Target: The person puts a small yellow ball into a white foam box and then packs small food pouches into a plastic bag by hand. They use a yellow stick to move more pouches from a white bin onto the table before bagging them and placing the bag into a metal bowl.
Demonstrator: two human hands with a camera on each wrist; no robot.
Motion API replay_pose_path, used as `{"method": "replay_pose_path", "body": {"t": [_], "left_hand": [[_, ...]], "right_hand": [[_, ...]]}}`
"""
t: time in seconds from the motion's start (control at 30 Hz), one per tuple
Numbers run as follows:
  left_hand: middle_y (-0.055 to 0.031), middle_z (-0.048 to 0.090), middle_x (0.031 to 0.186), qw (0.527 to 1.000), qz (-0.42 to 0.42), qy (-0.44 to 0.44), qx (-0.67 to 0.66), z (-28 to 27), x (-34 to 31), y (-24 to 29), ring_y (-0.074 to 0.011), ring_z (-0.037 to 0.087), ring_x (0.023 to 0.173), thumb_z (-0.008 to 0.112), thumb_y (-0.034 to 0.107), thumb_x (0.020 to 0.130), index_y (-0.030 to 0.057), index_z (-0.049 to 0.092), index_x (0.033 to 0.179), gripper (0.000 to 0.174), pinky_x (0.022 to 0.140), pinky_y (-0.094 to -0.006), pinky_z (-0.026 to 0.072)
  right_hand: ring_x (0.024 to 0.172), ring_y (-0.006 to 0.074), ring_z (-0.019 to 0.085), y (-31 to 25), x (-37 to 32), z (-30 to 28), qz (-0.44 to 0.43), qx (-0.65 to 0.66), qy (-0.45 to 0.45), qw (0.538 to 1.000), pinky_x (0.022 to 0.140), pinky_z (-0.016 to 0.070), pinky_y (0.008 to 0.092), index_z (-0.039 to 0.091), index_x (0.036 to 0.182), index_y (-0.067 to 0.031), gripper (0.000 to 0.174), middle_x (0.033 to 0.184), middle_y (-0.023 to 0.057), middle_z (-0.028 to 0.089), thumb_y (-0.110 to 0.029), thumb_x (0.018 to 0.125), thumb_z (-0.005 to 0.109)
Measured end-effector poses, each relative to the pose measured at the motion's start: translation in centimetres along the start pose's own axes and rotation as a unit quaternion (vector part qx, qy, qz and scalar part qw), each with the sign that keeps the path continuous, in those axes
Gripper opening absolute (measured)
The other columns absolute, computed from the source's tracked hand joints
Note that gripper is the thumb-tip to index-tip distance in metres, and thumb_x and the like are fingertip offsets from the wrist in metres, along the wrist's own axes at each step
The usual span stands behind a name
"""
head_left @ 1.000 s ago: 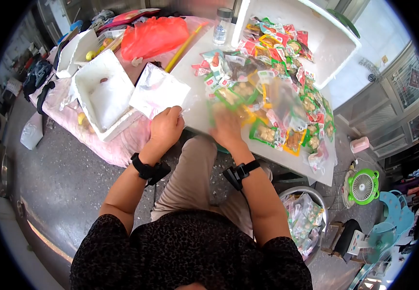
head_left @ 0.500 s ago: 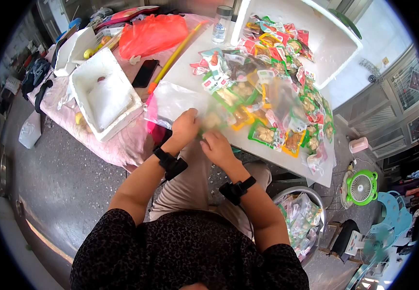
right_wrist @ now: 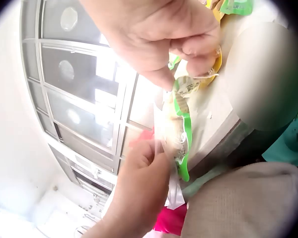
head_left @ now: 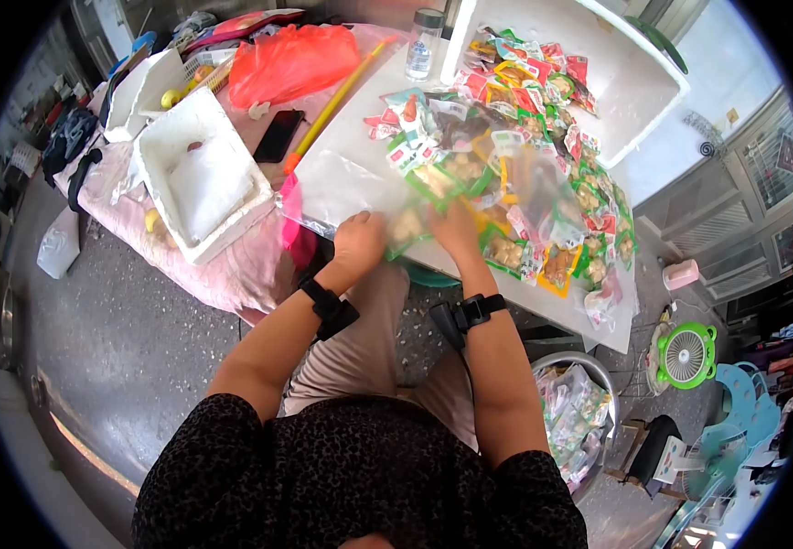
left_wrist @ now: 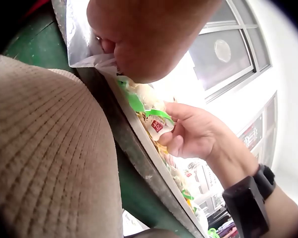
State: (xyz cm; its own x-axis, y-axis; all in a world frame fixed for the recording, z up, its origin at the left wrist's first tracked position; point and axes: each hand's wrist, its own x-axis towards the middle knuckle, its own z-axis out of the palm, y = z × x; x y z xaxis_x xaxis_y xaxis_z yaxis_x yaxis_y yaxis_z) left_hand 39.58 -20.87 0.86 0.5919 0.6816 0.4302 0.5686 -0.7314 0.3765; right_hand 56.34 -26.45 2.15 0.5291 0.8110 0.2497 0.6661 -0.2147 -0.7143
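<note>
At the table's near edge, my left hand (head_left: 360, 240) pinches a clear plastic bag (head_left: 334, 190) that lies spread to its left. A green-edged snack packet (head_left: 406, 229) with pale pieces inside sits between my two hands, at the mouth of the bag. My right hand (left_wrist: 196, 134) pinches the printed end of this packet (left_wrist: 158, 125) between thumb and fingers. In the right wrist view, the packet stretches from the right fingertips down to the left hand (right_wrist: 139, 181). Many similar packets (head_left: 506, 252) with green, yellow and red edges lie just beyond the right hand.
A tipped white foam box (head_left: 639, 91) spills packets onto the table. To the left are another foam box (head_left: 204, 183), a phone (head_left: 278, 135), a yellow stick (head_left: 340, 101) and a red bag (head_left: 291, 66). A metal basin (head_left: 609, 389) of filled bags stands on the floor.
My left hand has moved right with the clear bag, uncovering the phone. My right hand has come from the pile to the left hand, then shifted slightly right and away from the body.
</note>
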Motion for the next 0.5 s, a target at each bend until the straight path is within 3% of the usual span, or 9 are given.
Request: {"method": "replay_pose_path", "body": {"t": [0.07, 0.13, 0.23, 0.33, 0.43, 0.5], "left_hand": [[-0.0132, 0.051, 0.069, 1.0, 0.003, -0.014, 0.002, -0.2, 0.0, 0.0, -0.0322, 0.051, 0.066, 0.048, 0.01, 0.068, 0.0057, 0.048, 0.074, 0.008, 0.059, -0.0418, 0.0425], [-0.0134, 0.051, 0.069, 1.0, 0.006, -0.019, -0.001, -0.3, 0.0, 0.0, -0.0323, 0.051, 0.066, 0.047, 0.01, 0.068, 0.0058, 0.048, 0.075, 0.008, 0.059, -0.0417, 0.0426], [-0.0135, 0.051, 0.069, 1.0, 0.015, -0.017, -0.01, -0.4, -0.1, -0.1, -0.0323, 0.051, 0.067, 0.047, 0.01, 0.068, 0.0061, 0.049, 0.076, 0.009, 0.06, -0.0414, 0.0426], [-0.0126, 0.051, 0.07, 0.999, 0.026, -0.014, -0.022, -0.7, -0.2, -0.1, -0.0316, 0.051, 0.068, 0.046, 0.01, 0.068, 0.0064, 0.049, 0.075, 0.008, 0.061, -0.0406, 0.0426], [-0.0115, 0.051, 0.071, 0.999, 0.024, -0.02, -0.026, -0.4, -0.3, -0.6, -0.0307, 0.052, 0.07, 0.046, 0.012, 0.068, 0.0069, 0.049, 0.072, 0.007, 0.062, -0.0396, 0.0425], [-0.0118, 0.051, 0.071, 0.999, 0.018, -0.032, -0.032, -0.2, -0.2, -0.8, -0.0312, 0.051, 0.07, 0.046, 0.012, 0.068, 0.0069, 0.049, 0.073, 0.007, 0.062, -0.0401, 0.0422]], "right_hand": [[0.045, 0.0165, 0.048, -0.3, -0.3, -0.3, 0.061, 0.1, -0.037, 0.992, 0.041, 0.0388, 0.0282, 0.05, 0.09, -0.0012, 0.028, 0.062, 0.0083, 0.05, -0.021, 0.072, 0.056], [0.038, 0.0102, 0.041, -3.7, -2.1, -2.2, 0.128, 0.271, -0.077, 0.951, 0.034, 0.0341, 0.0237, 0.051, 0.087, -0.002, 0.026, 0.056, 0.0029, 0.046, -0.022, 0.071, 0.056], [0.039, 0.0072, 0.038, -3.9, -2.6, -2.8, 0.208, 0.27, -0.184, 0.922, 0.033, 0.0318, 0.0209, 0.051, 0.082, -0.0046, 0.02, 0.055, -0.0014, 0.042, -0.02, 0.071, 0.058], [0.042, 0.0066, 0.04, -3.6, -3.4, -2.2, 0.213, 0.254, -0.233, 0.914, 0.035, 0.0325, 0.0199, 0.052, 0.079, -0.0063, 0.014, 0.057, -0.0019, 0.043, -0.018, 0.072, 0.056], [0.053, 0.0065, 0.045, -3.0, -3.5, -1.3, 0.188, 0.42, -0.223, 0.859, 0.042, 0.0361, 0.0216, 0.051, 0.08, -0.0104, 0.011, 0.063, -0.0023, 0.046, -0.016, 0.072, 0.056], [0.053, 0.0065, 0.044, -4.0, -4.0, -0.7, 0.256, 0.554, -0.135, 0.781, 0.042, 0.0332, 0.0203, 0.05, 0.079, -0.0128, 0.01, 0.064, -0.0032, 0.046, -0.014, 0.072, 0.056]]}}
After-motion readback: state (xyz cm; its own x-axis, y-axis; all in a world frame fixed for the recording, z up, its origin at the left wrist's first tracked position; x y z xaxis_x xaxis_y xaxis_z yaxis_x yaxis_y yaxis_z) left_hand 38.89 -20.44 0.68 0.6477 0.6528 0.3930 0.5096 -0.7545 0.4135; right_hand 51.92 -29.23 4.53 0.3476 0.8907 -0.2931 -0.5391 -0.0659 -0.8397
